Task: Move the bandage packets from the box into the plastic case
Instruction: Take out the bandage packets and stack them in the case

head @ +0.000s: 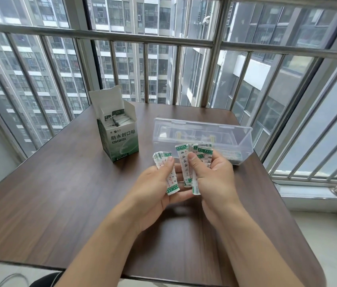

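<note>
Both hands grip bandage packets [185, 168] — left hand [155, 189] a few, right hand [215, 179] a fanned bunch; plastic case [202, 133] just beyond them, open box [120, 139] beyond the left hand.

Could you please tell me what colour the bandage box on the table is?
The bandage box is green and white, per the head view.

Two bare forearms enter from the lower edge, without sleeves, watch, bracelet or rings. The left hand [155, 187] and right hand [215, 179] are ungloved; the thumbnails are short, rounded and unpainted. At the bottom edge, a strip of dark clothing [45, 280] with a thin pale line shows below the left forearm.
</note>
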The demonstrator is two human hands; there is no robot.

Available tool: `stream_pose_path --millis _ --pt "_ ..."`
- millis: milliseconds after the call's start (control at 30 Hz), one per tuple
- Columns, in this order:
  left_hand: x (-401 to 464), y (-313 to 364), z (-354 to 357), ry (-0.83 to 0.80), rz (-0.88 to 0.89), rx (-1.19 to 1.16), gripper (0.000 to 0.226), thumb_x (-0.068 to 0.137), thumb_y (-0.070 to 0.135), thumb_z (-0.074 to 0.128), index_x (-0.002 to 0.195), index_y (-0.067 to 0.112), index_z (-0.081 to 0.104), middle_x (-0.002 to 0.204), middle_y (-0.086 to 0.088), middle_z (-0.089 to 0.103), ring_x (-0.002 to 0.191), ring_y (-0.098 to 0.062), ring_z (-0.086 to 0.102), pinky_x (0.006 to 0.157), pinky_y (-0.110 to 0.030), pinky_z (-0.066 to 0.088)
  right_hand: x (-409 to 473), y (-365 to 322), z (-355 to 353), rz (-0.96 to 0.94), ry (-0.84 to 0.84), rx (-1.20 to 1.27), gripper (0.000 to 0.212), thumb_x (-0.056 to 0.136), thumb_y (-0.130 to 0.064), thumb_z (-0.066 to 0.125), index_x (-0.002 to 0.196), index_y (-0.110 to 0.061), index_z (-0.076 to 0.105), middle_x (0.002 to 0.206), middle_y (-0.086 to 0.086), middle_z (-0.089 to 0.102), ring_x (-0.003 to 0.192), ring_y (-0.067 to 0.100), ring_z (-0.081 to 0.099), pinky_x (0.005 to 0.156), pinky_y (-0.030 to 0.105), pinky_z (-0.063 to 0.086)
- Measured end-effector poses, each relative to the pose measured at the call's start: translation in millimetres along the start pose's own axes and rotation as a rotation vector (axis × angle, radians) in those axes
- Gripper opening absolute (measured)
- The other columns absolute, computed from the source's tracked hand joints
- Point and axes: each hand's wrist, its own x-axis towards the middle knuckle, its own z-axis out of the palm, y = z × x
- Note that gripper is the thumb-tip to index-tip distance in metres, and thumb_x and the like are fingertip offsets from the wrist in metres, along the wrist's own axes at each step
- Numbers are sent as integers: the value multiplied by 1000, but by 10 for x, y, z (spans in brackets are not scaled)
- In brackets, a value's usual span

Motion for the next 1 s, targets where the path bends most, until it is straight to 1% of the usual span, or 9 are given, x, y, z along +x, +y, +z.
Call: stream_pose_path --millis 167,300,367,467,567,700,800,900,1000 --pt "57 -21 97 72 70 41 42 107 33 36 98 11 70 92 -7 78 83 -16 74 80 -41 61 -10 -8 26 -10 -9 45 17 96 -2 62 112 3 63 105 26 73 96 43 71 83 57 59" --pt "93 -124 276 181 129 47 59 101 53 32 90 12 73 91 -4 78 85 -14 75 75 -32 58 -33 66 65 -202 14 -308 6 96 -19 66 97 -13 65 92 7 76 88 26 74 82 46 60" --pt "105 -175 354 220 134 30 62 98 58 33 85 12 73 86 -2 78 83 -12 75 78 -29 56 -8 114 70 -294 42 -542 17 97 -30 64 89 -16 60 86 4 71 82 24 68 79 46 55" --pt "131 -201 385 215 72 -56 56 97 56 41 84 12 71 77 0 77 72 -9 73 70 -24 55 34 150 49 -306 22 -785 34 102 -41 46 87 -13 56 93 6 59 93 27 56 87 47 47" --pt "143 -197 372 197 12 -100 55 93 58 49 94 8 71 87 -6 77 82 -15 73 82 -30 57 30 155 19 -322 -45 -930 47 98 -52 26 83 -15 52 96 3 49 98 24 47 92 43 42" --pt "103 -161 339 92 -71 -158 57 87 57 58 110 6 71 110 -11 75 102 -19 71 93 -32 54 8 158 11 -363 -4 -797 55 95 -61 20 86 -18 53 93 0 52 96 22 51 90 45 45" --pt "81 -162 291 7 -77 -122 36 95 33 62 112 2 68 99 -8 74 88 -17 71 78 -26 57 -71 75 34 -364 26 -536 64 89 -78 22 95 -24 57 98 -4 61 98 14 60 91 43 49" --pt "58 -145 261 3 -51 37 22 98 18 59 113 2 64 94 -11 66 83 -19 63 76 -32 50 -163 -261 -60 -418 -258 -592 73 76 -85 47 132 -38 48 132 -15 49 127 1 48 108 35 44" --pt "70 -68 233 15 -41 94 18 100 15 55 98 -2 60 70 -11 55 63 -18 58 62 -26 48 -94 -642 -228 -502 -709 -1100 115 63 -51 86 155 -43 17 158 -19 20 150 1 14 120 30 26"
